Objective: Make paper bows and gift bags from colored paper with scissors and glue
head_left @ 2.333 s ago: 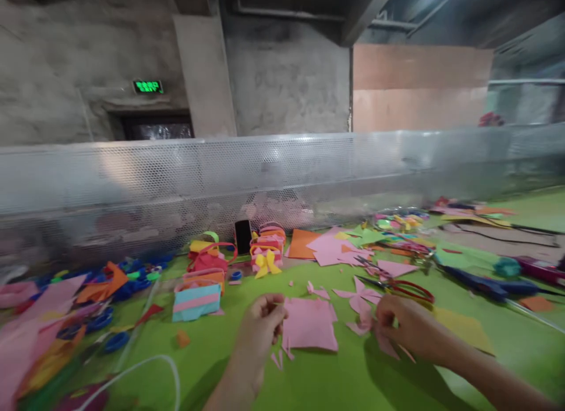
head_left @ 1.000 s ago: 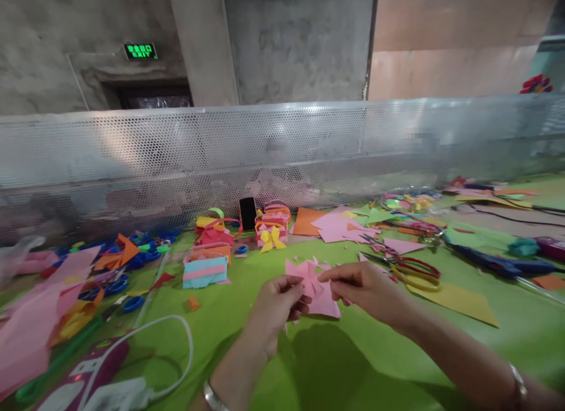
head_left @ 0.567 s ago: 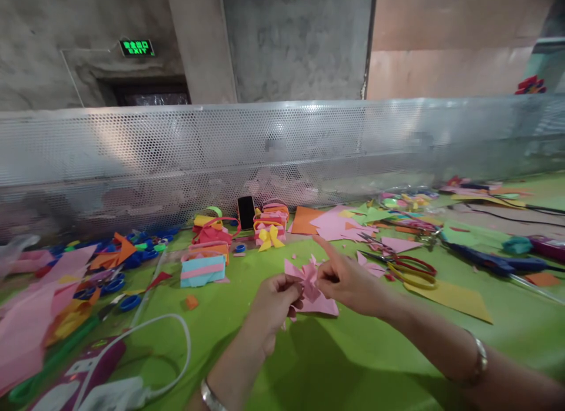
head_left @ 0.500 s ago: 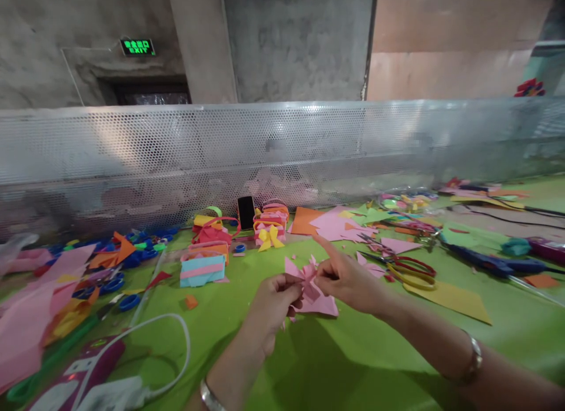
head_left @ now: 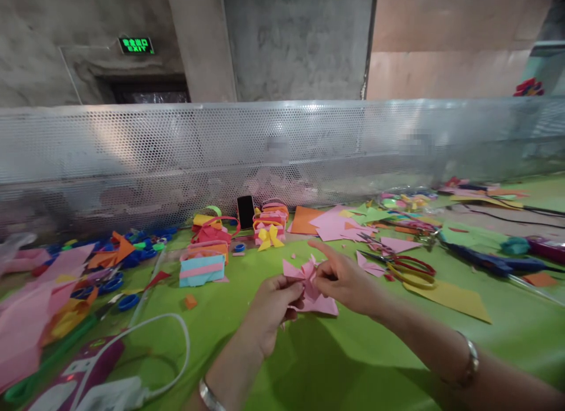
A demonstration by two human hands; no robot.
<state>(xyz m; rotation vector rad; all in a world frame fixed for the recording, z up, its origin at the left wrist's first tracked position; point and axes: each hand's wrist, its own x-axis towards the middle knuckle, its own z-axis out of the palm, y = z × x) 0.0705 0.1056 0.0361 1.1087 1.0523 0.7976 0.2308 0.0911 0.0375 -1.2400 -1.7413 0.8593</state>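
A pink paper flower [head_left: 306,279], cut and folded into pointed petals, is held a little above a green table [head_left: 335,364], with a flat pink sheet [head_left: 324,305] just beneath it. My left hand [head_left: 270,308] is closed on its left side. My right hand [head_left: 342,279] pinches its middle from the right, with the index finger stretched out toward the far side.
Red-handled scissors [head_left: 406,266] and a yellow paper sheet [head_left: 450,296] lie to the right. Small paper baskets [head_left: 203,268] and a black phone [head_left: 246,211] stand behind, before a perforated metal screen [head_left: 282,152]. A white cable [head_left: 145,346] and paper scraps [head_left: 53,287] fill the left.
My right hand took a pink cut piece from the table on the right and brought it to my left hand. Both hands now work it together, and my right index finger has stretched out.
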